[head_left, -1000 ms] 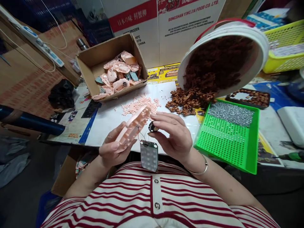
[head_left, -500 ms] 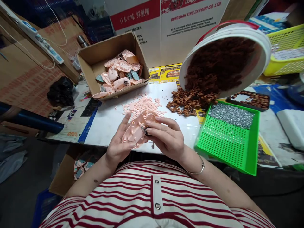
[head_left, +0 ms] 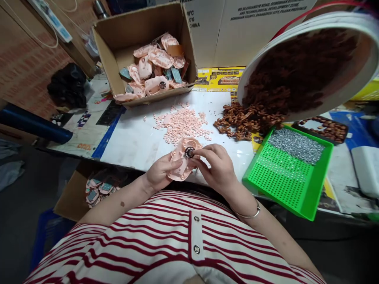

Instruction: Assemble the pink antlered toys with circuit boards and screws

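Observation:
My left hand (head_left: 159,172) cups a pink plastic shell (head_left: 181,158) from below, just above the table's near edge. A small round black part (head_left: 189,152) sits in the shell's upper half, and the fingertips of my right hand (head_left: 216,165) pinch at it from the right. A silver bangle (head_left: 251,213) circles my right wrist. The circuit board seen earlier is hidden.
A cardboard box (head_left: 118,35) of pink shells stands at the back left. Loose pink bits (head_left: 183,122) lie mid-table. A tipped white bucket (head_left: 349,67) spills brown parts (head_left: 242,120). A green tray (head_left: 284,173) holds screws (head_left: 296,144). Another box (head_left: 74,197) sits under the table.
The shell turned from edge-on to lying flat in my left hand. My right hand brought the black round part into it. The hanging circuit board is out of sight. The camera tilted down.

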`<state>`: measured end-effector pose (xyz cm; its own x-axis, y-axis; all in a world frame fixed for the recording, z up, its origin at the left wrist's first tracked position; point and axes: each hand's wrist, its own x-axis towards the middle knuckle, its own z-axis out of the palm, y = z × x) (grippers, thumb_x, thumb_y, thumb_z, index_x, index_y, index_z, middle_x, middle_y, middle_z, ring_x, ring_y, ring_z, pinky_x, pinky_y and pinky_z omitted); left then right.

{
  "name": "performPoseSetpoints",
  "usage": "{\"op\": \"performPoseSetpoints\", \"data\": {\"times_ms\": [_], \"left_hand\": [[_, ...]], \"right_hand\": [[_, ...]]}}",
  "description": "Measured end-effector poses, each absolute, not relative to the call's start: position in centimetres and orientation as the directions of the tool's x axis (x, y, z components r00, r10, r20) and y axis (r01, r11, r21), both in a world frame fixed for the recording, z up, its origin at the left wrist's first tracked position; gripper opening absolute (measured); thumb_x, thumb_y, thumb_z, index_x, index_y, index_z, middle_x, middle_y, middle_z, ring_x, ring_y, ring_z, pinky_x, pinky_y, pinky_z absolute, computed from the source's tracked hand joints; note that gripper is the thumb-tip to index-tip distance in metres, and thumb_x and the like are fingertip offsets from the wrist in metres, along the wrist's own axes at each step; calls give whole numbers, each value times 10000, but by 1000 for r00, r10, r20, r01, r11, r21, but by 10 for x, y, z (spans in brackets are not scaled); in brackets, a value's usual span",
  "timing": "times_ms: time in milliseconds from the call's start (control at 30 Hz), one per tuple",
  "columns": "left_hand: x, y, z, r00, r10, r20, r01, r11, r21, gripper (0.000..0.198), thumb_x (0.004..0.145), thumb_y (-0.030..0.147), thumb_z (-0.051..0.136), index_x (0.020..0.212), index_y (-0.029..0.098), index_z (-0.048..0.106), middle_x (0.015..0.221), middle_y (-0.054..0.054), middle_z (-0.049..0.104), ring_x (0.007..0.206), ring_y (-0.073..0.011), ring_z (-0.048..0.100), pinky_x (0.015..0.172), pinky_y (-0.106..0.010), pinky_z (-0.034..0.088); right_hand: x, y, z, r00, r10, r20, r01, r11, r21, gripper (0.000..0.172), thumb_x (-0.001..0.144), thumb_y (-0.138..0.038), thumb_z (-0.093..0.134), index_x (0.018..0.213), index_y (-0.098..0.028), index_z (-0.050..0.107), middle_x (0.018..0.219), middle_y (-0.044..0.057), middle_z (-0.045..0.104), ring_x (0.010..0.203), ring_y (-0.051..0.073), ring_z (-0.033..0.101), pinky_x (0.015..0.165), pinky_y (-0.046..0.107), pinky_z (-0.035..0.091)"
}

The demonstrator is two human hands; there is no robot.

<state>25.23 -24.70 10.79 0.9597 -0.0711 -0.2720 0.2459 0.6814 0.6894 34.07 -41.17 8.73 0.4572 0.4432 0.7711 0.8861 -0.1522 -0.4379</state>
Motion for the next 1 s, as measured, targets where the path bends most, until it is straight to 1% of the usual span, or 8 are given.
{"op": "performPoseSetpoints", "data": {"times_ms": [133, 300, 367, 433, 533, 667, 800, 1000], "left_hand": [[252, -249, 102, 957, -39, -286, 243, 645, 725, 430, 751, 295, 877, 1121, 148, 714, 892, -57, 740, 823, -162, 693, 838, -287, 526], [253, -248, 101, 973, -32, -230, 201, 610, 766, 487, 759, 357, 880, 1171, 169, 703, 885, -28, 728, 717, -109, 638, 690, -215, 477], [253, -247, 98, 975, -30, -221, 191, 620, 761, 508, 810, 428, 828, 1227, 170, 691, 970, -53, 742, 780, -132, 665, 726, -233, 497], [253, -247, 95, 976, -30, -216, 184, 644, 743, 530, 848, 509, 765, 1243, 163, 692, 1084, -91, 750, 927, -182, 698, 839, -277, 524], [254, -246, 91, 974, -65, -216, 202, 674, 710, 601, 847, 606, 712, 1235, 147, 710, 1183, -130, 746, 1145, -258, 679, 995, -343, 507], [256, -247, 92, 970, -121, -212, 236, 687, 687, 708, 850, 704, 635, 1267, 136, 707, 1203, -153, 748, 1258, -311, 639, 1076, -402, 480], [258, -249, 94, 973, -102, -205, 220, 669, 710, 658, 868, 650, 664, 1290, 147, 704, 1234, -138, 741, 1269, -302, 634, 1082, -388, 483], [254, -250, 86, 984, 83, -156, 87, 539, 838, 648, 892, 582, 684, 1434, 235, 613, 1409, -95, 661, 1343, -284, 576, 1139, -384, 426]], "right_hand": [[338, -412, 84, 513, 523, 681, 832, -107, -545, 205, 956, -163, 625, 1152, -214, 655, 906, 56, 690, 831, 193, 647, 720, 336, 543], [336, -409, 81, 576, 514, 636, 790, -148, -595, 230, 974, -206, 611, 1198, -226, 659, 923, 63, 728, 823, 202, 674, 728, 350, 556], [336, -408, 82, 575, 522, 630, 785, -135, -605, 207, 980, -216, 607, 1170, -230, 687, 913, 60, 722, 806, 191, 679, 697, 331, 557], [336, -408, 83, 563, 534, 630, 789, -121, -603, 173, 985, -212, 601, 1116, -228, 712, 879, 50, 709, 777, 173, 674, 658, 306, 549], [336, -408, 85, 508, 541, 670, 843, -152, -516, 143, 985, -202, 600, 1066, -192, 718, 846, 58, 701, 743, 171, 649, 637, 306, 531], [335, -410, 89, 414, 576, 705, 905, -176, -387, 149, 985, -203, 601, 1086, -162, 702, 875, 88, 723, 758, 187, 639, 653, 322, 525], [334, -412, 94, 373, 613, 697, 926, -197, -323, 150, 992, -189, 582, 1103, -156, 678, 895, 94, 739, 767, 190, 644, 664, 321, 521], [330, -413, 98, 343, 614, 711, 940, -225, -258, 159, 966, -170, 623, 1111, -112, 656, 913, 117, 760, 796, 214, 673, 693, 334, 537]]}}
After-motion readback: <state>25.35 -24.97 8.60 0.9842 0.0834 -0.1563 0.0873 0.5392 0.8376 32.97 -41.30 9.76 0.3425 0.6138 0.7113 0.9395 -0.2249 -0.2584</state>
